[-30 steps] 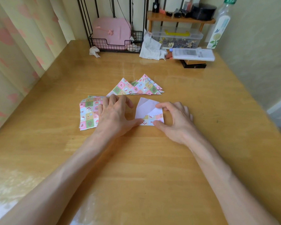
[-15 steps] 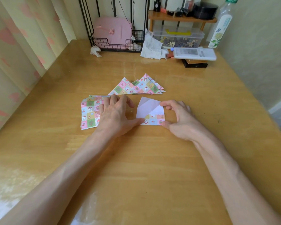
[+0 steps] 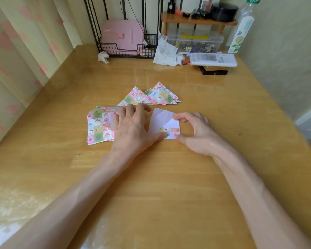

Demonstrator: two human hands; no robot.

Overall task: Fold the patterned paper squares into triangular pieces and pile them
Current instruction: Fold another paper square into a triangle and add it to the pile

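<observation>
Left hand (image 3: pixel 131 126) spread, thumb pressing paper square (image 3: pixel 162 119); right hand (image 3: pixel 194 133) pinches its edge, thumb slid off flap.

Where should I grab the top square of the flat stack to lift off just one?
Probably the near left corner of the flat stack, coming from the left: sheet edges look offset there, and the left hand covers its right side.
</observation>
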